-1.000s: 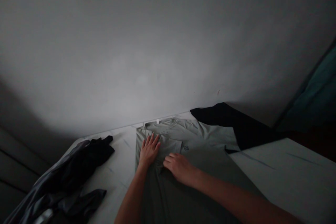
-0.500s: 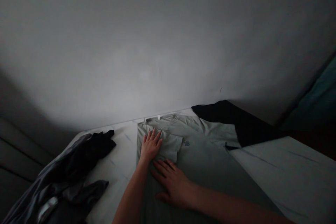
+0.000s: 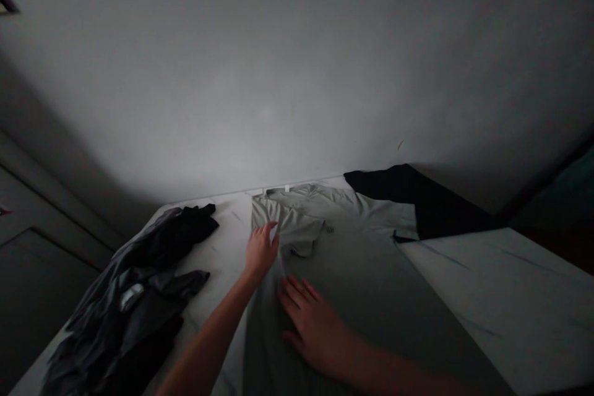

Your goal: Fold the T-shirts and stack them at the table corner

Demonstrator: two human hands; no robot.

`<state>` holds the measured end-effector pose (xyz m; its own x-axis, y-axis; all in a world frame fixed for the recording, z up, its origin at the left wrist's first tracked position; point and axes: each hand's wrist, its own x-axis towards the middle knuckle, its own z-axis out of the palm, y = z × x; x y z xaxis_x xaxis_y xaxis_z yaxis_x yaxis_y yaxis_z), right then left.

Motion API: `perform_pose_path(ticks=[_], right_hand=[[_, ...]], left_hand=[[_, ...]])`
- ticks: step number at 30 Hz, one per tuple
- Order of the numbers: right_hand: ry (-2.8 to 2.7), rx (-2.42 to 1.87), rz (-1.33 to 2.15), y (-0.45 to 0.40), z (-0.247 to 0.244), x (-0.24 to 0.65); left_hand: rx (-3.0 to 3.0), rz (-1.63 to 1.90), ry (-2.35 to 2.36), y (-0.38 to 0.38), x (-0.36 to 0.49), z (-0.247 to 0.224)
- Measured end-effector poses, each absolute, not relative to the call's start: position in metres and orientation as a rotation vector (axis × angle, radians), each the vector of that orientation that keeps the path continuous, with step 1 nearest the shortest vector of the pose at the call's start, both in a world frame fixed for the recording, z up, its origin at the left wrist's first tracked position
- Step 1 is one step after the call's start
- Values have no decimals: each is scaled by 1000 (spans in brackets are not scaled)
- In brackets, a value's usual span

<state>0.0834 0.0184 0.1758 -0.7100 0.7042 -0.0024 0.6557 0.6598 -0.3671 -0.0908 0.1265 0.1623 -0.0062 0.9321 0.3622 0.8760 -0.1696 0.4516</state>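
Observation:
A grey-green T-shirt (image 3: 362, 284) lies spread on the white table, its left side folded inward with that short sleeve lying across the chest. My left hand (image 3: 262, 252) is at the folded left side, thumb and fingers closed on a raised ridge of the cloth beside the sleeve. Lower down, my right hand (image 3: 313, 322) rests flat on the front of the shirt with fingers stretched out. A small dark print shows on the chest, and the collar points toward the wall.
Dark crumpled clothes (image 3: 134, 297) are heaped along the left of the table (image 3: 501, 284). A black folded garment (image 3: 445, 204) lies at the back right, partly under the shirt's other sleeve. A pale wall (image 3: 297, 74) rises directly behind the table.
My left hand has gone from lying flat on the folded part to pinching the cloth, which now bunches near the sleeve. My right hand stays flat. The view has shifted slightly.

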Motion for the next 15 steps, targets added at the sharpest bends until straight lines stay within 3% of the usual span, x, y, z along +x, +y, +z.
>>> perform_pose_path(ticks=[8,15], right_hand=[[-2602,-1035,391,-47,156,105],[-2519,-1101,181,-80,133,89]], left_hand=[[2080,849,2134,-94,-115,153],[1898,534,2481,-132,-89,125]])
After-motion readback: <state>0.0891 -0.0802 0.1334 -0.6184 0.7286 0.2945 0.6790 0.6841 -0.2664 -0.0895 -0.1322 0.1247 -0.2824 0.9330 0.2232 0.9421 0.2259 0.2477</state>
